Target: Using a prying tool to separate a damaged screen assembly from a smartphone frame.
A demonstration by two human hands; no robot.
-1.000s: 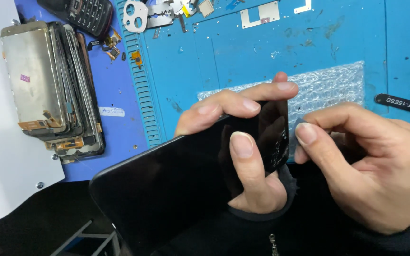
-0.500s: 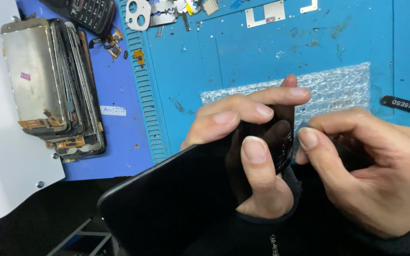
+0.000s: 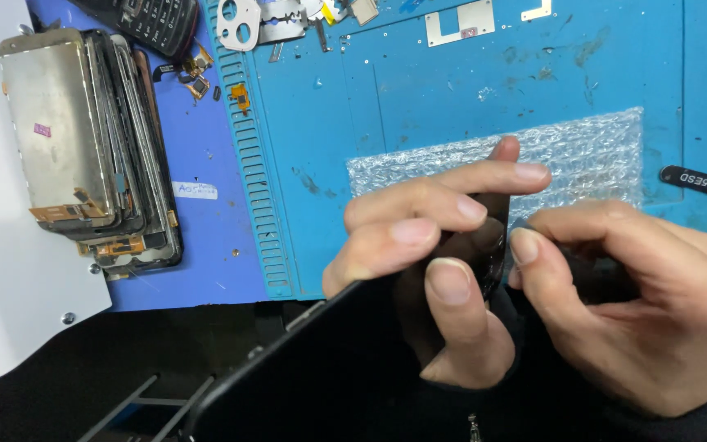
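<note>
Gripping the black phone [image 3: 329, 360] at its top end, the left hand [image 3: 427, 270] had fingers behind and thumb on the glass. Right hand [image 3: 623, 303] pinched at that same top edge, fingertips touching it. Phone was held tilted above the table's near edge. Bubble wrap [image 3: 583, 155] lay just behind on the blue mat [image 3: 452, 90]; stacked screen assemblies [image 3: 83, 147] sat at the far-left corner.

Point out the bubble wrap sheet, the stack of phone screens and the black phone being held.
bubble wrap sheet [image 3: 591, 160], head view, bare right part.
stack of phone screens [image 3: 59, 131], head view, top metal back.
black phone [image 3: 329, 368], head view, dark glass face.
</note>
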